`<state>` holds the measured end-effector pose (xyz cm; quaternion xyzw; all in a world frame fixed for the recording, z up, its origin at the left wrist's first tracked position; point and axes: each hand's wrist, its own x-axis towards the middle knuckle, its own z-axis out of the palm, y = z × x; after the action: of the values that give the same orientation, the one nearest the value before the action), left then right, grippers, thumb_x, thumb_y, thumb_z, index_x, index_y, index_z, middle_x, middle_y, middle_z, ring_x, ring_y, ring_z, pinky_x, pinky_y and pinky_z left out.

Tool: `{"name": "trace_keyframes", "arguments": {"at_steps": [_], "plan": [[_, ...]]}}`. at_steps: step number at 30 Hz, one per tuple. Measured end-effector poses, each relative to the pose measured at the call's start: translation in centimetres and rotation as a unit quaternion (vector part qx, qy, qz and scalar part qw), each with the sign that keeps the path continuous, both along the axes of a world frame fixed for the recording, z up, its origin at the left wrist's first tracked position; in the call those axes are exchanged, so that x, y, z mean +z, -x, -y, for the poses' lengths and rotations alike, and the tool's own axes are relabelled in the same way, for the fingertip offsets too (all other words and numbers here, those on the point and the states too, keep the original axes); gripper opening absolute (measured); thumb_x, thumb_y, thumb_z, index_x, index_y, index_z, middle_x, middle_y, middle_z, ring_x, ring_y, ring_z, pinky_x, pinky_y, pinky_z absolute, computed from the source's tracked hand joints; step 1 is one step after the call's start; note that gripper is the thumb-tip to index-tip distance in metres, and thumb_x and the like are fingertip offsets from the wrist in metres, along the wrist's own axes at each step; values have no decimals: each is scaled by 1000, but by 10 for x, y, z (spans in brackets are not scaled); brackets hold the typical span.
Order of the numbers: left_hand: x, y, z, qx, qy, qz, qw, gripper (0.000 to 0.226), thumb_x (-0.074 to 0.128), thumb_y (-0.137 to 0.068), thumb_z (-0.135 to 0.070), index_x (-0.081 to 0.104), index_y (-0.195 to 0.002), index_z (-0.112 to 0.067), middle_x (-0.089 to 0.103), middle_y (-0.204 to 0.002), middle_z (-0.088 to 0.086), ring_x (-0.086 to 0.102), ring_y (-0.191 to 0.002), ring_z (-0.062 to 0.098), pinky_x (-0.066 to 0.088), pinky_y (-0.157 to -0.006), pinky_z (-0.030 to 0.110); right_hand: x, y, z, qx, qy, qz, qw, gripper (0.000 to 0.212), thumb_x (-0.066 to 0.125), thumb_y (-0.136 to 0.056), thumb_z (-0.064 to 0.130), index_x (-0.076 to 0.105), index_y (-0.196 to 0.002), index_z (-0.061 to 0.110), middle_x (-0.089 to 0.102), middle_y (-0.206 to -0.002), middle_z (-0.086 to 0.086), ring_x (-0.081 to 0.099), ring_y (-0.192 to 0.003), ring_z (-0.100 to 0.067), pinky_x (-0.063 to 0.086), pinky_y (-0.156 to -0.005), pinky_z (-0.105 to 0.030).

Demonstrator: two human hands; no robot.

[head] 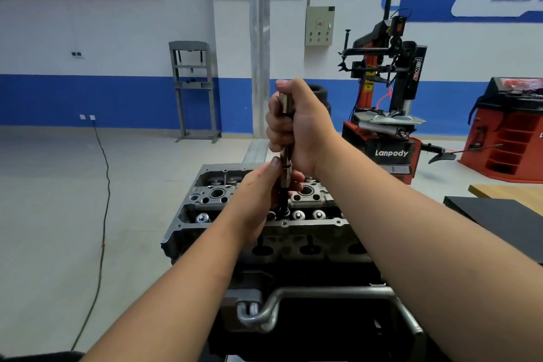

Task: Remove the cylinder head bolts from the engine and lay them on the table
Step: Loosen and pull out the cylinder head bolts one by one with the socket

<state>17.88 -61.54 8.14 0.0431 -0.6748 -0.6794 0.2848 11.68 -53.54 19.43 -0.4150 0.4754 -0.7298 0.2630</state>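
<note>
Gripping: the right hand (299, 126) is wrapped in a fist round the upper part of a long metal socket tool (286, 144), thumb on top, fingers curled tight about the shaft.
Left hand (261, 194): fingers and thumb pinch the lower section of the same tool, just below the right hand — the two hands nearly touch.
Tool: it stands close to upright over the middle of the cylinder head (258, 211), its dark lower end reaching down between the valve gear at the centre of the head.
Bolt: whatever the tool's end sits on is hidden by the left hand and the tool itself — I cannot tell whether a bolt is engaged or lifted.
Cylinder head: grey cast metal, open on top; round spark-plug wells near its far edge, a row of shiny valve caps (308, 214) along the near side, ports in the near face.
Engine stand (338, 297): grey tubing crosses below the near edge of the engine.
Table (505, 194): a wooden corner shows at the right edge, with a black mat (499, 220) lying on it, well apart from the engine.
Background: a red tyre changer (388, 114) behind the engine on the right, a grey press frame (194, 88) against the blue-and-white wall, a black cable (102, 214) across the floor on the left.
</note>
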Motion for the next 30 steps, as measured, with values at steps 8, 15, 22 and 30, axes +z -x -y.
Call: {"name": "trace_keyframes", "arguments": {"at_steps": [8, 15, 22, 30], "plan": [[2, 2, 2, -1, -4, -28, 1000, 24, 66, -97, -45, 81, -90, -27, 75, -85, -2, 69, -80, 11, 49, -83, 35, -8, -24, 2, -249, 5, -68, 966, 44, 46, -100, 45, 51, -75, 9, 50, -65, -5, 47, -60, -19, 44, -63, -41], [1, 7, 0, 89, -25, -31, 995, 55, 91, -57, -46, 62, -92, -14, 65, -76, -1, 55, -73, 17, 47, -73, 39, 0, -23, 5, -165, 5, -92, 982, 36, 53, -97, 39, 49, -72, 13, 35, -58, -1, 28, -55, -18, 27, -58, -41], [0, -1, 4, -9, -7, 5, 1000, 38, 50, -94, -58, 81, -92, -37, 78, -101, -2, 72, -94, 11, 49, -93, 40, 3, -6, -4, 1, 0, -52, 999, 33, 52, -88, 31, 41, -59, 20, 29, -51, 4, 16, -53, -18, 19, -51, -31], [0, 0, 3, -1, -31, -44, 999, 35, 68, -85, -55, 79, -87, -23, 74, -88, 3, 69, -82, 14, 53, -79, 31, -2, -10, -1, -43, 29, -56, 997, 36, 49, -95, 28, 41, -61, 20, 28, -50, 5, 18, -51, -16, 16, -54, -35]]}}
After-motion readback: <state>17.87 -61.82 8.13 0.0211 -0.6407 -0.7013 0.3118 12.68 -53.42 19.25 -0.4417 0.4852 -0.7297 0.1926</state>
